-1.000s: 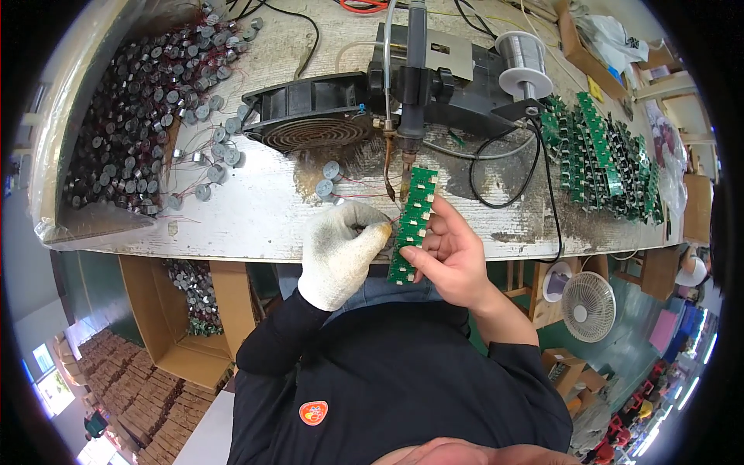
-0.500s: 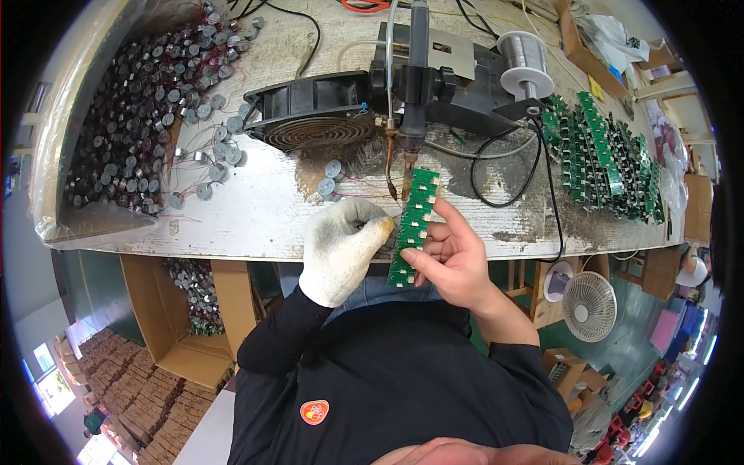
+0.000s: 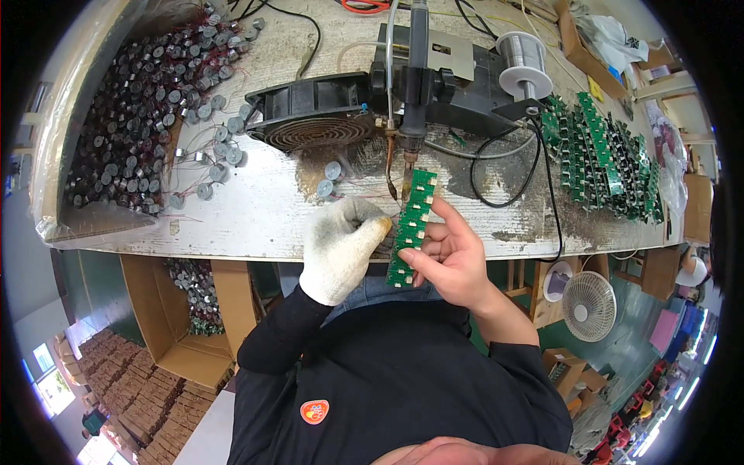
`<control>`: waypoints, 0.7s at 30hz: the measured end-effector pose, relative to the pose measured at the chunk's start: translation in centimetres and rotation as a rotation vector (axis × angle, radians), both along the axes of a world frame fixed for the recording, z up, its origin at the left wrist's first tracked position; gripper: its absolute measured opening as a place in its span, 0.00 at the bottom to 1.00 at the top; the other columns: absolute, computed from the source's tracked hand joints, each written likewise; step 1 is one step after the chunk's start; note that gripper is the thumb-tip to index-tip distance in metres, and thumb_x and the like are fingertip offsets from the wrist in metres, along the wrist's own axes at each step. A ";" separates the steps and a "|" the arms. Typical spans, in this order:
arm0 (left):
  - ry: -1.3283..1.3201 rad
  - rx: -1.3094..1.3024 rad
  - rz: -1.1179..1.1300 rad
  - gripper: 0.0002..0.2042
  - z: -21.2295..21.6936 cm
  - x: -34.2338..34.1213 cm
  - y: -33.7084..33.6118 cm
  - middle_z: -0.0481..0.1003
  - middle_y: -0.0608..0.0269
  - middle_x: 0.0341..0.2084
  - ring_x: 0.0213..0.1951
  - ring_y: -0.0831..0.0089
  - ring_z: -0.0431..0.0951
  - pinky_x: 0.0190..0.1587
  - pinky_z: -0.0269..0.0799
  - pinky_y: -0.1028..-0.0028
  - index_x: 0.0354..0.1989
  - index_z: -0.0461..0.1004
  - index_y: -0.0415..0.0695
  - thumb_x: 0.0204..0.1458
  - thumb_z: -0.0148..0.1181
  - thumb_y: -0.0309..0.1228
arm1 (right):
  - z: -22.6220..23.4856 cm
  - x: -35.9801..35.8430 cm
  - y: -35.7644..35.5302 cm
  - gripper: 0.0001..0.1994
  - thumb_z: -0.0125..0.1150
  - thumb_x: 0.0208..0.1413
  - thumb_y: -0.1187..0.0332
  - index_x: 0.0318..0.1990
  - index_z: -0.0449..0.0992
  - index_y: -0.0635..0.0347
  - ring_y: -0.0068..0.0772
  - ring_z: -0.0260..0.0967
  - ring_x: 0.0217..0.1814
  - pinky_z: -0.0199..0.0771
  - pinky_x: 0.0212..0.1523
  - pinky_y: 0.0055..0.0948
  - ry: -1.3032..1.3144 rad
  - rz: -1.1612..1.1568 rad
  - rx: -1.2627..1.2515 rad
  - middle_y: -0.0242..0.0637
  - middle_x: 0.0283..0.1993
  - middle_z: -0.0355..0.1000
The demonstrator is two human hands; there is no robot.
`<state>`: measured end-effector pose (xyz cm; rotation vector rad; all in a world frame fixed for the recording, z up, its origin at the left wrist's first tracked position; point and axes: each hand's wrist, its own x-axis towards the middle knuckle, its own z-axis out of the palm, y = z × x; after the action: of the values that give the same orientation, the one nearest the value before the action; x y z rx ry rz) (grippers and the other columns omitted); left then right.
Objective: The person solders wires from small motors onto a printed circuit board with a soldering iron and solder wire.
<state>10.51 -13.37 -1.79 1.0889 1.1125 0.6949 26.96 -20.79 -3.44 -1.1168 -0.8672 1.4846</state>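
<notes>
My right hand [image 3: 452, 252], bare, grips a narrow green circuit board strip [image 3: 411, 230] with small white connectors along its edge. The strip stands almost upright in view, its far end just below the tip of a mounted soldering iron [image 3: 415, 108]. My left hand [image 3: 341, 244], in a white knitted glove, has thumb and forefinger pinched together close by the strip's left edge; what sits between them is too small to make out. A thin metal feed tube [image 3: 390, 159] ends beside the iron tip. Two small round motors [image 3: 329, 179] with red wires lie beyond my glove.
A black fan [image 3: 310, 116] stands behind the motors. At left, a plastic-lined box [image 3: 54, 139] holds a heap of wired motors. A solder spool [image 3: 523, 58] stands back right, above a looped black cable [image 3: 496, 203]. More green board strips [image 3: 604, 159] are piled at right.
The board strip has shifted very slightly to the left with my right hand. My left hand keeps its pinch almost in place.
</notes>
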 end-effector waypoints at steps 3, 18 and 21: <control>-0.013 0.024 0.009 0.06 0.0 0.0 0.0 0.75 0.63 0.22 0.26 0.81 0.71 0.28 0.66 0.78 0.28 0.75 0.33 0.49 0.57 0.25 | -0.3 0.0 -0.1 0.37 0.56 0.51 0.85 0.66 0.45 0.61 0.22 0.71 0.25 0.74 0.20 0.20 0.004 0.005 0.014 0.43 0.39 0.70; 0.341 0.940 0.037 0.18 -0.3 -5.5 2.6 0.70 0.51 0.38 0.38 0.58 0.74 0.42 0.71 0.68 0.39 0.71 0.37 0.37 0.66 0.23 | 0.4 -0.1 1.2 0.35 0.56 0.52 0.84 0.65 0.45 0.63 0.23 0.71 0.26 0.73 0.19 0.19 -0.029 -0.112 -0.077 0.44 0.40 0.71; 0.643 0.820 0.253 0.15 -2.0 -8.6 4.5 0.73 0.52 0.32 0.33 0.63 0.75 0.38 0.72 0.70 0.38 0.73 0.37 0.40 0.65 0.25 | -0.1 0.3 1.0 0.36 0.55 0.51 0.84 0.66 0.44 0.66 0.23 0.70 0.26 0.73 0.18 0.19 -0.053 -0.110 -0.063 0.45 0.41 0.71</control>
<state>1.89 -8.91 -3.80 1.9814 1.5798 1.0893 27.28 -19.80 -3.53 -1.2358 -0.7878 1.4054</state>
